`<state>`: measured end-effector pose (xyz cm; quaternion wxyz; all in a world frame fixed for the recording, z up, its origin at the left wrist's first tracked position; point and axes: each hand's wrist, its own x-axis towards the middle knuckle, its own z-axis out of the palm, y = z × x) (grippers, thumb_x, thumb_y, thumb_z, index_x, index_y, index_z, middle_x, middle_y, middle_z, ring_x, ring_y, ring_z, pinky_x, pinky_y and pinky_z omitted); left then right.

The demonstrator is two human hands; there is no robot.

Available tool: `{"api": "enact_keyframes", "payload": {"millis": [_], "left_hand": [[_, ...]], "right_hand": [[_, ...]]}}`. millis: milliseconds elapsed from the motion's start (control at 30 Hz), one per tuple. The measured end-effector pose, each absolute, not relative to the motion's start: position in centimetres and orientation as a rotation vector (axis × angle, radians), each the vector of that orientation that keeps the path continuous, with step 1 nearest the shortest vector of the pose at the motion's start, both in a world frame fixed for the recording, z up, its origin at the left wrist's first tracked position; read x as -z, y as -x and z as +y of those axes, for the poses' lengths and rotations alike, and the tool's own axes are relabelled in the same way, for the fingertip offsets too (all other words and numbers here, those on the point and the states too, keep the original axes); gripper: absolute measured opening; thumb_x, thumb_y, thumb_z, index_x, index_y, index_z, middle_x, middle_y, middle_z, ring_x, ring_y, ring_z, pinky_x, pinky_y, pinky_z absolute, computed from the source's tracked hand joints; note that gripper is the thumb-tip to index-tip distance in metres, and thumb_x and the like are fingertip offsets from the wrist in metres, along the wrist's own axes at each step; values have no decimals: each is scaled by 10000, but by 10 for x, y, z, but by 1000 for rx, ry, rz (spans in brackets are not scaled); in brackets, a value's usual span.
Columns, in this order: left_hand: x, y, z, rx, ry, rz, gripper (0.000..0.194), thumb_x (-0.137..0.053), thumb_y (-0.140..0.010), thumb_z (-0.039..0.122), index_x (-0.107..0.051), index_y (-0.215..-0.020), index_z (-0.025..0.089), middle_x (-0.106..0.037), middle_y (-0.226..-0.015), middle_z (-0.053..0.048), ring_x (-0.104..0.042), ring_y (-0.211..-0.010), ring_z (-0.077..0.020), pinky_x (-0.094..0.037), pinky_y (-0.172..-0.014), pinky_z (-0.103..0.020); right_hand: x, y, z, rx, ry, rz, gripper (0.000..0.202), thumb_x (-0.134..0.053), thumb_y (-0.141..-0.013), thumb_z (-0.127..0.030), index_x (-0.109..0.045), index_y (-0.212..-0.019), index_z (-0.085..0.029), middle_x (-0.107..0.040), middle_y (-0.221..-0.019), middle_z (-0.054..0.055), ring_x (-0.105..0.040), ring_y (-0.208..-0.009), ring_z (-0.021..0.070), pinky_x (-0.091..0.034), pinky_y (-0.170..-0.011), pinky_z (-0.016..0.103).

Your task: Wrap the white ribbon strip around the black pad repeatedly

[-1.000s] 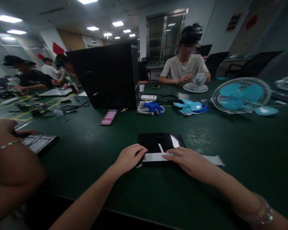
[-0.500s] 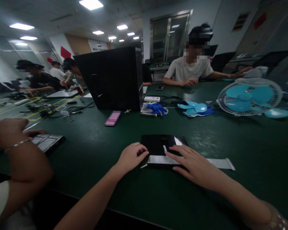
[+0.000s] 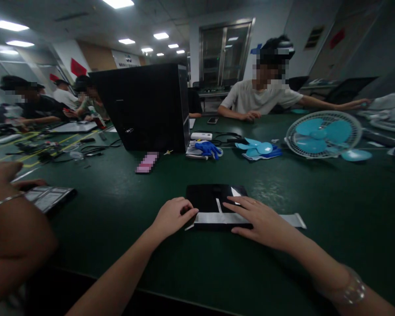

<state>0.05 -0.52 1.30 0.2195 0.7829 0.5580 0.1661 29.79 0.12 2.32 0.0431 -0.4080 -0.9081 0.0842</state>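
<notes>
Glossy panel [image 3: 202, 198], smooth plastic-looking ribbon cable [image 3: 213, 218], tabletop [image 3: 276, 180] with dull sheen

Workshop: shared green bench [image 3: 349, 210], fan blades [image 3: 258, 147].

My left hand [image 3: 173, 217] curls at 1 white strip's [image 3: 213, 218] end on a black panel [image 3: 199, 197]; my right hand [image 3: 265, 224] spreads over it.

White ceiling lights [image 3: 161, 36] on (rectangular); metal-framed glass [image 3: 212, 57]; green table [image 3: 118, 184].
</notes>
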Motion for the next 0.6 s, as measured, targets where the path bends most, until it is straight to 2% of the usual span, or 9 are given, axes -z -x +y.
{"api": "enact_keyframes", "payload": {"millis": [100, 200, 400, 600], "left_hand": [[-11, 1, -5, -543, -2123, 1598, 400, -387, -945, 494, -667, -930, 209, -643, -948, -38, -594, -848, -190, -443, -707, -310], [-8, 3, -3, -609, -2109, 1639, 376, -386, -951, 464, -659, -918, 208, -643, -925, -34, -593, -830, -187, -443, -697, -305], [-6, 6, -1, -677, -2062, 1681, 318, -400, -950, 408, -646, -904, 211, -642, -923, -29, -590, -816, -175, -436, -672, -282], [-8, 7, -2, -682, -2046, 1657, 305, -415, -946, 419, -640, -923, 214, -634, -900, -15, -584, -790, -167, -436, -673, -279]], "right_hand": [[-19, -297, 1, -368, 1186, -2847, 639, -405, -918, -602, -282, -1492, -351, -184, -1574, 29, -203, -1420, 310, -224, -1125, 571], [-15, -294, 1, -410, 1216, -2881, 588, -362, -940, -585, -300, -1481, -363, -129, -1579, 24, -147, -1428, 314, -188, -1127, 589], [-19, -295, 2, -350, 1319, -2899, 596, -338, -940, -595, -287, -1486, -362, -131, -1575, 43, -165, -1415, 332, -227, -1098, 616], [-7, -332, 27, -202, 1592, -2782, 626, -351, -929, -583, -254, -1503, -352, -197, -1562, 85, -254, -1376, 382, -332, -1017, 649]]}}
